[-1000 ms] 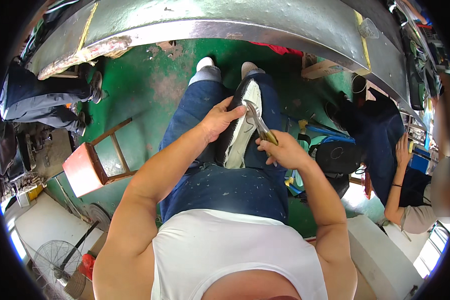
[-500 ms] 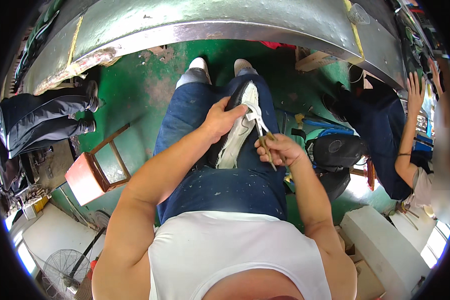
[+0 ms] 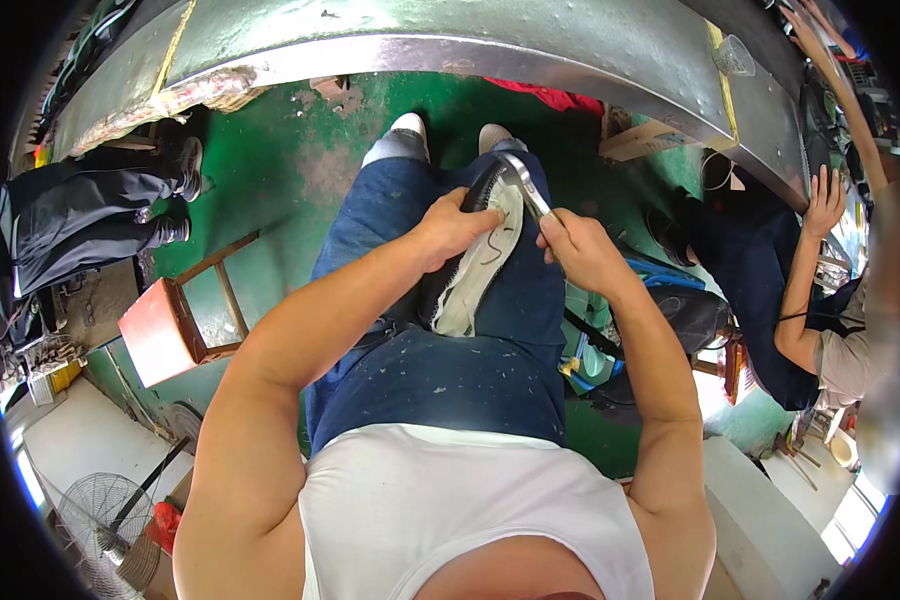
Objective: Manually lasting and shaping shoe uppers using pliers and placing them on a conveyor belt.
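A dark shoe upper with a ragged white underside (image 3: 477,275) lies bottom up along my lap. Its toe points away from me, and a loose dark thread curls on the white part. My left hand (image 3: 455,228) is closed around its left side near the toe, with the thumb pressing on the white underside. In my right hand (image 3: 582,250), the fingers are wrapped round the handles of metal pincers (image 3: 527,187). The curved head of the pincers rests at the shoe's toe end; my fist hides most of the handles.
A metal-edged workbench (image 3: 450,55) spans the far side. An orange-topped wooden stool (image 3: 155,330) lies to the left, and a wire fan (image 3: 100,520) stands at lower left. A person's legs (image 3: 100,210) show at left; a co-worker's arm (image 3: 798,300) is at right, beyond a black seat (image 3: 685,318).
The pincers have moved away from me, from the side of the shoe up to its toe. My right hand has risen with them and its grip has closed up. My left hand stays on the shoe.
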Tool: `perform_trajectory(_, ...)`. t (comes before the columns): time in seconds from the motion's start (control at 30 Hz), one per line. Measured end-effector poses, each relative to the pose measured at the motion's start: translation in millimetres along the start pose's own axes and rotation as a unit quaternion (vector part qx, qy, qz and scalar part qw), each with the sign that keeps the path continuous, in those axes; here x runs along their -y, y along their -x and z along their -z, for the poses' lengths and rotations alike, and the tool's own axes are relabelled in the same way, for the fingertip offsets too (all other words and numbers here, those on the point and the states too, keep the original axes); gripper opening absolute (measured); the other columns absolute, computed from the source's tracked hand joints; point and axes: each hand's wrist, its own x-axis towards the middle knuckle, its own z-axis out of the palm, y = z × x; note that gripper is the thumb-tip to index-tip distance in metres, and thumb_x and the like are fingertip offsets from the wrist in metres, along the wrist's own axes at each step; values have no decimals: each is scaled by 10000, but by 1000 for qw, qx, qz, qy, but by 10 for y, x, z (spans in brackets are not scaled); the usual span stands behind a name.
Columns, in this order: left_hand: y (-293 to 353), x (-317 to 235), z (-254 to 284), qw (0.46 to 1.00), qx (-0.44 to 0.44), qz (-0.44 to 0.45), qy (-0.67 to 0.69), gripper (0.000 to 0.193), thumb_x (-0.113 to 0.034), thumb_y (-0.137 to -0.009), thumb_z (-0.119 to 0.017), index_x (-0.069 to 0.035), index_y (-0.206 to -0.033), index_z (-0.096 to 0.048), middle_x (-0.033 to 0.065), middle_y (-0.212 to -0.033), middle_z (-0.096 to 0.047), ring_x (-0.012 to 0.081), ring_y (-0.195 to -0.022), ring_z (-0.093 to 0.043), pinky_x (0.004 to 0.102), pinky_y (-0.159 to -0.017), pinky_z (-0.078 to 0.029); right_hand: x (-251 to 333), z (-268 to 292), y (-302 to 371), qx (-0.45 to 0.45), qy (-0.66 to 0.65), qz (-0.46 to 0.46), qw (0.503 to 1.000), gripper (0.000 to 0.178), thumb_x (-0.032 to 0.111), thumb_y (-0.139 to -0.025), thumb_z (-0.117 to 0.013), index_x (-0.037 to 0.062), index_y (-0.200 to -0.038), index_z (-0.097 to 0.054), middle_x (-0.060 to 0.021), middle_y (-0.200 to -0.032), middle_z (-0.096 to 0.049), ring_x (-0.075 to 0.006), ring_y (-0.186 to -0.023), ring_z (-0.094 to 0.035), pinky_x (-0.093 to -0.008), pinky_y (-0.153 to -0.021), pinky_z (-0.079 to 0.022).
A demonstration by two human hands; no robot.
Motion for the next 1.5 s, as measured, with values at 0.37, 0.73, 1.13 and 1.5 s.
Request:
perform_trajectory(0.37,-15,-29,160,992,94,65,57,640,-210,-832,-796,7,-1355,-498,134,-1217,-662,223,-1070,-671,382,-940,-540,-28,49,594,94,-9,-50,994,282,255,-956,-606,-26,-955,-606,-124,-773,-665,-239,-719,-654,-361,-705,-512)
perform_trajectory(0.73,-87,47,102,994,93,58,27,719,-234,-842,-789,27,-1416,-444,160,-1283,-633,249,-1125,-646,390,-953,-524,846,-143,416,206,418,-4,885,409,206,-909,-672,-87,-1189,-613,-240,-1014,-702,-381,-920,-700,-461,-820,-554)
perform_trajectory(1.13,22,237,405,969,175,-42,168,918,-156,-804,-838,36,-1495,-265,165,-1388,-529,239,-1289,-521,381,-1117,-396,-337,-74,-177,52,312,283,905,256,225,-774,-755,116,-955,-609,-47,-838,-662,-270,-806,-682,-417,-665,-545)
perform_trajectory(1.5,110,255,196,985,116,-114,-50,912,-105,-830,-780,4,-1526,-201,144,-1418,-483,219,-1319,-475,369,-1146,-362,-129,-283,688,16,272,195,942,457,143,-847,-710,-43,-1239,-567,-195,-1081,-652,-365,-982,-650,-430,-785,-532)
